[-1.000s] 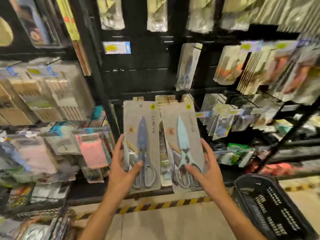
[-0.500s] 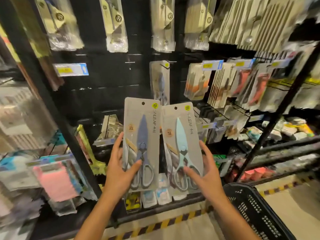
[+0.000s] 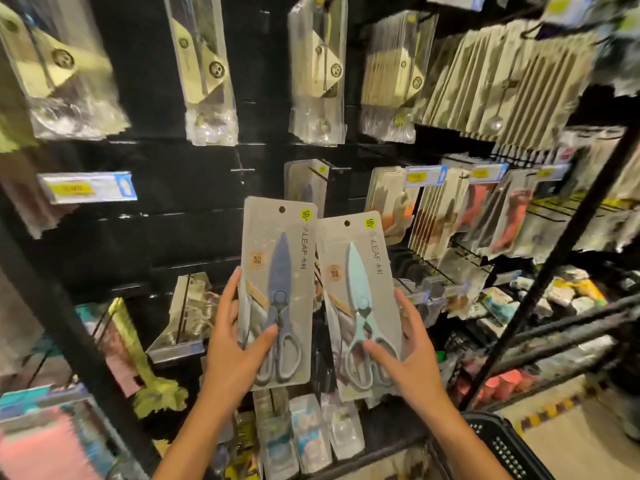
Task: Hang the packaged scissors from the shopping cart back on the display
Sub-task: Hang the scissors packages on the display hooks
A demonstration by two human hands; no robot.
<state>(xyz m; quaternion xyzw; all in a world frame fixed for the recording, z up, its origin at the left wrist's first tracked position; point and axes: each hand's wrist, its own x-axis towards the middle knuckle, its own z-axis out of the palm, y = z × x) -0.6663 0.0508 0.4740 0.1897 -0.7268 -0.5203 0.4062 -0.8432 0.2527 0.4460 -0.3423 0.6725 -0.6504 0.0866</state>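
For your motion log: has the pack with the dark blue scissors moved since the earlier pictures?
Yes. The dark blue scissors pack has risen toward the hanging scissors pack.

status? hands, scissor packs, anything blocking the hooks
Left hand gripping dark-blue scissors pack; right hand gripping light-blue scissors pack. Both upright, unhung, before display. Matching pack hangs on peg behind; approach clear.

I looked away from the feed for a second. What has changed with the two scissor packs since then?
Both packs were lifted toward the upper hooks: the left hand raised the dark blue scissors pack, the right hand the light blue scissors pack. Grips are unchanged; neither is hung yet.
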